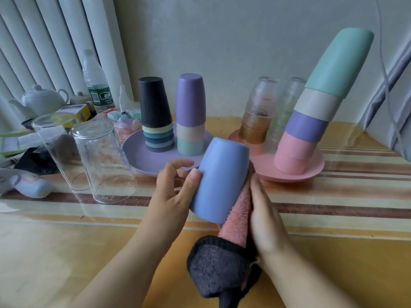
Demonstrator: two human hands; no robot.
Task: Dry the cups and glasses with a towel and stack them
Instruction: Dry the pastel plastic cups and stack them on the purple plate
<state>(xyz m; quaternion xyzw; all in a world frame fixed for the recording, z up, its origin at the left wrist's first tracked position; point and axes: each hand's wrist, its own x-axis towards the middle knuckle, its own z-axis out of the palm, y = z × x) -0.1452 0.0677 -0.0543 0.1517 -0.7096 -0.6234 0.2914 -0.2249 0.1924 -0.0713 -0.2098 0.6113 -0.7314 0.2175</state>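
You're mid-drying: beyond your hands, stacks wait on the pink plate [311, 172] and purple plate [142, 161]. Your right hand [265, 218] presses the towel [235, 221] against the blue cup [220, 178], gripped by your left hand [175, 192]. Next, probably stack it, mouth down.

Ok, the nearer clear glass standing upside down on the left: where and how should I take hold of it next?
Grip the nearer clear glass around its upper wall, near the closed base, coming from the front right. It stands mouth down and flares toward the table, so the top is narrowest. The second clear glass crowds its left side, and the purple plate sits behind right.
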